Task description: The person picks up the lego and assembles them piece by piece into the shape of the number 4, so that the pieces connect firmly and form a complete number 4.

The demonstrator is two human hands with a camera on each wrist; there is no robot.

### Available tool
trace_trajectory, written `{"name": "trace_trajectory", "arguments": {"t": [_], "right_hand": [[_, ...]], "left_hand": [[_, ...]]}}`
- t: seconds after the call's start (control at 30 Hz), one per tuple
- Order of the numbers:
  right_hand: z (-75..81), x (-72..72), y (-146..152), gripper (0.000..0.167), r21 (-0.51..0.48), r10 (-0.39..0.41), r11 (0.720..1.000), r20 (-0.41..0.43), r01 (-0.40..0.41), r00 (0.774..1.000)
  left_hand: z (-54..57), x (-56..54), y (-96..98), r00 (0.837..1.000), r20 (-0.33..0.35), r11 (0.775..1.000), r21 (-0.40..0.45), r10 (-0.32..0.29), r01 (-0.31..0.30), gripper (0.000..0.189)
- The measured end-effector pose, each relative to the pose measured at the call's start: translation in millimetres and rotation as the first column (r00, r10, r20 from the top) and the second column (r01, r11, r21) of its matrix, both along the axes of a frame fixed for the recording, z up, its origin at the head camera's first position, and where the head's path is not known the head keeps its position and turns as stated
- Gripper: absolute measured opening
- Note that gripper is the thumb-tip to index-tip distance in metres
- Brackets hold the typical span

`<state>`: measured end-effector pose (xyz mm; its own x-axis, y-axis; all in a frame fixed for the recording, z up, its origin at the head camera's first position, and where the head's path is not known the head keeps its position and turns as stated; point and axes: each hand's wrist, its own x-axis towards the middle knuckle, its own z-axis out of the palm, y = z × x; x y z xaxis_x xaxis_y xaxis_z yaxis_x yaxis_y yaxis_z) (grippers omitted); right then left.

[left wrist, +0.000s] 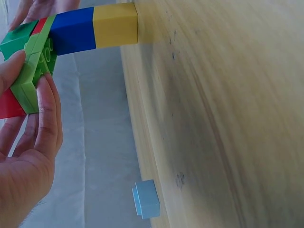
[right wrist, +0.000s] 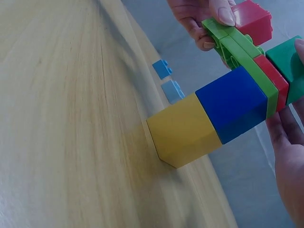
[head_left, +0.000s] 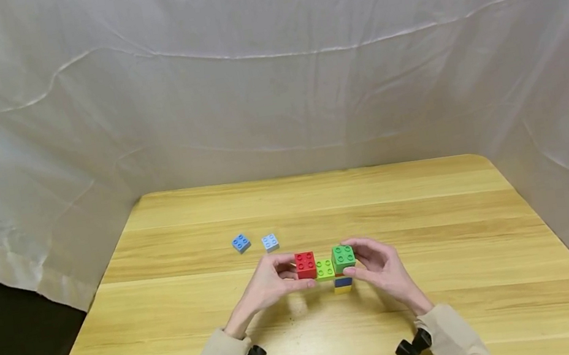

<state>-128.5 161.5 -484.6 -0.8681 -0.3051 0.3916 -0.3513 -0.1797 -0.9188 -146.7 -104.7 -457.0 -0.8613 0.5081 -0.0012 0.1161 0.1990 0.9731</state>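
Observation:
A stack of toy bricks stands between the two hands. At its base is a yellow brick [left wrist: 115,25], which appears to meet the table, with a dark blue brick [right wrist: 232,104] above it. Long lime green pieces [head_left: 324,269] lie across the top and stick out leftward. A red brick [head_left: 306,266] sits on their left end; a thin red brick [right wrist: 271,76] and a green brick [head_left: 343,258] are stacked over the blue one. My left hand [head_left: 270,282] pinches the overhanging lime end, thumb on its side and fingers beneath. The green brick is gripped between thumb and fingers of my right hand [head_left: 382,267].
Behind the left hand, a blue brick [head_left: 241,243] and a light blue brick [head_left: 270,242] lie on the wooden table [head_left: 438,227]. Pale curtain cloth [head_left: 284,103] hangs along the table's back and sides. Each wrist carries a small black camera.

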Motion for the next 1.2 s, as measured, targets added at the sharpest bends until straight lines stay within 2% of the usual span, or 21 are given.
{"name": "trace_trajectory", "arguments": {"t": [0.2, 0.53, 0.8, 1.2], "right_hand": [[-4.6, -1.7, -3.6, 0.047, 0.018, -0.032, 0.999, -0.047, 0.033, 0.998], [-3.5, -1.4, -4.3, 0.040, 0.040, -0.065, 0.997, -0.109, 0.070, 0.992], [-3.8, -3.6, -3.3, 0.040, 0.086, -0.081, 0.992, -0.090, 0.089, 0.993], [0.7, -3.4, -3.3, 0.041, 0.149, -0.073, 0.984, -0.147, 0.095, 0.986]], "left_hand": [[-0.5, -0.1, 0.4, 1.000, -0.003, 1.000, 0.005, -0.007, 0.007, 0.043], [0.3, -0.1, 1.2, 1.000, -0.009, 1.000, 0.000, -0.010, 0.010, 0.041], [-0.4, -1.2, 0.5, 1.000, -0.003, 1.000, -0.001, -0.009, 0.009, 0.041], [0.0, 0.1, 1.4, 1.000, 0.024, 1.000, -0.017, 0.006, -0.006, 0.044]]}}
